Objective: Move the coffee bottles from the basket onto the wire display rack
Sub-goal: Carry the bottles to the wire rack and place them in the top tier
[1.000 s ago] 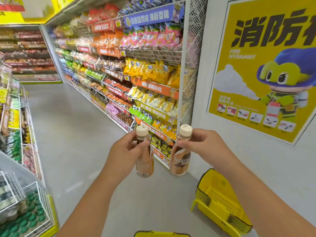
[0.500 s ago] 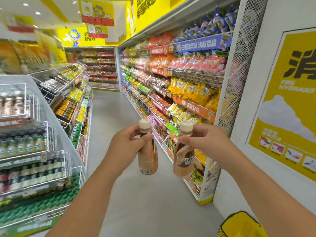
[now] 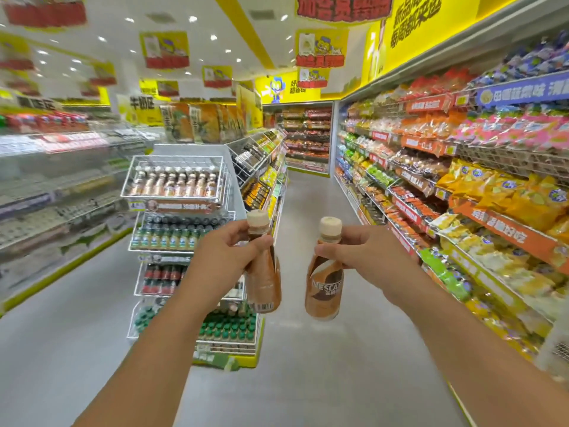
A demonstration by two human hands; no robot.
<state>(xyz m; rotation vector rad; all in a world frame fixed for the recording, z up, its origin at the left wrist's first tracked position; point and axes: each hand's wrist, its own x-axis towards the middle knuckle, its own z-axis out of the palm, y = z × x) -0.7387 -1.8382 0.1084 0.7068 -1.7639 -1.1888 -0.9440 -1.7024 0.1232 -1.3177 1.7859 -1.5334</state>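
you're standing in a supermarket aisle, grey floor, snack shelves (image 3: 480,167) packed with bags running down your right side and a tiered wire display rack (image 3: 181,241) on the end of the middle gondola just left of centre. your left hand (image 3: 228,257) is wrapped round the neck and shoulder of one nescafé coffee bottle (image 3: 263,278), and your right hand (image 3: 366,254) is pinching the neck of a second coffee bottle (image 3: 324,288), the one with the logo facing you. both are upright, held out in front of you, apart from each other, well short of the rack. so two bottles in hand, one each.

looks to me like you're in the carry step, bottles out of the basket and on the way over. the basket itself isn't in view right now.

the top tier (image 3: 175,180) of the rack already holds the same kind of coffee bottles. i count about nine caps along the front row, but it's blurry so don't hold me to it. the lower tiers have dark and green capped drinks, too many and too smeared to count.

next move, i'd guess: swing left, lift both over the wire front of that top tier and find a gap. the front row looks tight, so you may need to slot them in behind.
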